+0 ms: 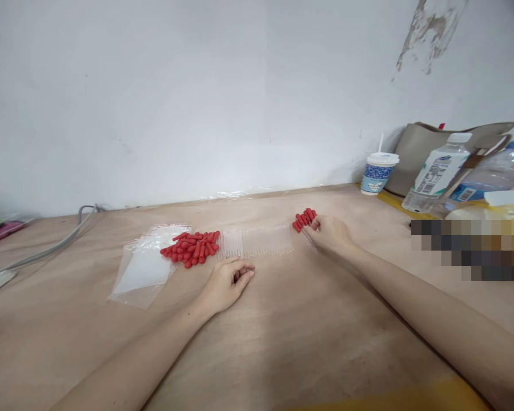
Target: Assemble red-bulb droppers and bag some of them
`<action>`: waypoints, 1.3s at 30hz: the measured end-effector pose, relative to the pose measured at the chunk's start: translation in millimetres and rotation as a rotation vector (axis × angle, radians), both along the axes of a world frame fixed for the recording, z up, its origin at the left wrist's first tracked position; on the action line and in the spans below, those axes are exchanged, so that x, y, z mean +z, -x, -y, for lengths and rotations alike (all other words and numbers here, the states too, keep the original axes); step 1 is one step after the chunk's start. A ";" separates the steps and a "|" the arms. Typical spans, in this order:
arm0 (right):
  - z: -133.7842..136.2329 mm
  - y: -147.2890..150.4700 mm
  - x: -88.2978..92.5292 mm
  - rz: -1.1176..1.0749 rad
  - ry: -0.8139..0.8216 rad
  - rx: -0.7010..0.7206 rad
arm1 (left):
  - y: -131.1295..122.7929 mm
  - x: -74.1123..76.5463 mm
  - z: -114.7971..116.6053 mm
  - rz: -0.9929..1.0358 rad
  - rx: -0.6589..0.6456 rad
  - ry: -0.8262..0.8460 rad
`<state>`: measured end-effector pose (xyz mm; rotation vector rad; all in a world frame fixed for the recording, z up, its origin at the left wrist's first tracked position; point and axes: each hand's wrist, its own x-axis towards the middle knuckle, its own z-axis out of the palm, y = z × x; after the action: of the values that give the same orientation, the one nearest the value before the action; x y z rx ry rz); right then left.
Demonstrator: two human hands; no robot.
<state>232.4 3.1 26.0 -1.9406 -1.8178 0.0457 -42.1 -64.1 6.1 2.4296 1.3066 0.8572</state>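
Note:
A heap of red rubber bulbs (195,248) lies left of a row of thin clear glass dropper tubes (263,241), set side by side on the table. My left hand (227,285) rests in front of the row's left end, fingers loosely curled in toward the thumb, nothing visible in them. Right of the row is a smaller group of red-bulbed droppers (304,218). My right hand (330,233) is at this group, thumb and fingers pinched on a dropper; its grip is partly hidden.
Clear zip bags (143,271) with a white sheet lie under the left heap. A grey cable (64,238) runs along the far left. At the back right stand a lidded paper cup (377,174), a plastic bottle (439,174) and a grey bag (411,148). The wall (240,103) closes the back.

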 end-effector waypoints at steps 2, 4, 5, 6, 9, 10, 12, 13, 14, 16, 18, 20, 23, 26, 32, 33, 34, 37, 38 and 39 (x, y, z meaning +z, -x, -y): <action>2.9 10.1 1.6 0.022 0.020 0.051 | -0.4 0.4 0.2 -0.001 -0.002 -0.002; 3.8 20.5 3.2 0.060 0.075 0.085 | -0.6 1.0 0.5 -0.003 -0.001 -0.003; 3.1 25.2 3.8 0.082 0.110 0.092 | -0.7 1.2 0.6 -0.004 -0.002 -0.004; 1.5 29.3 4.1 0.100 0.142 0.087 | -0.8 1.4 0.7 -0.006 -0.002 -0.005; -7.8 37.9 4.2 0.128 0.193 0.052 | -0.8 1.6 0.6 -0.009 -0.006 -0.006; -11.6 39.7 4.2 0.133 0.200 0.047 | -0.9 1.6 0.5 -0.010 -0.006 -0.009; -18.4 42.3 5.1 0.142 0.217 0.037 | -1.0 1.5 0.5 -0.012 -0.005 -0.016; -20.9 43.3 6.3 0.146 0.230 0.032 | -1.1 1.5 0.4 -0.014 -0.004 -0.017; -22.7 44.3 7.8 0.150 0.244 0.029 | -1.1 1.4 0.4 -0.014 -0.003 -0.017; -24.3 46.2 11.6 0.160 0.273 0.026 | -1.1 0.9 0.3 -0.015 -0.003 -0.013; -24.3 48.2 15.0 0.173 0.299 0.026 | -0.9 0.3 0.1 -0.012 -0.005 -0.006; -23.9 50.3 16.8 0.189 0.319 0.030 | -0.7 -0.5 0.1 -0.006 -0.008 -0.003; -22.1 54.1 17.5 0.208 0.323 0.044 | -0.7 -1.3 0.3 0.005 -0.012 -0.006; -13.5 58.4 19.7 0.224 0.257 0.064 | -0.7 -0.9 0.5 0.003 -0.013 -0.012; 32.5 57.0 7.2 0.258 -0.171 0.474 | -0.3 1.1 0.1 -0.020 -0.023 -0.011; 39.9 54.8 -0.3 0.247 -0.266 0.599 | -0.9 0.7 0.5 -0.023 -0.024 -0.014; 46.0 52.3 -8.6 0.226 -0.342 0.701 | -1.9 0.1 1.3 -0.022 -0.022 -0.018; 54.8 45.3 -30.8 0.096 -0.445 0.863 | -5.6 -0.3 4.3 0.022 0.035 -0.052; 55.1 43.6 -35.3 0.053 -0.440 0.882 | -5.7 1.5 4.3 0.047 0.085 -0.078; 54.7 42.3 -38.0 0.019 -0.428 0.890 | -4.3 5.0 3.0 0.073 0.145 -0.110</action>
<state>190.1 -51.6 -11.9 -0.7579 -2.3206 -0.0688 -37.7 -67.0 11.1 2.3829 1.4588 1.0712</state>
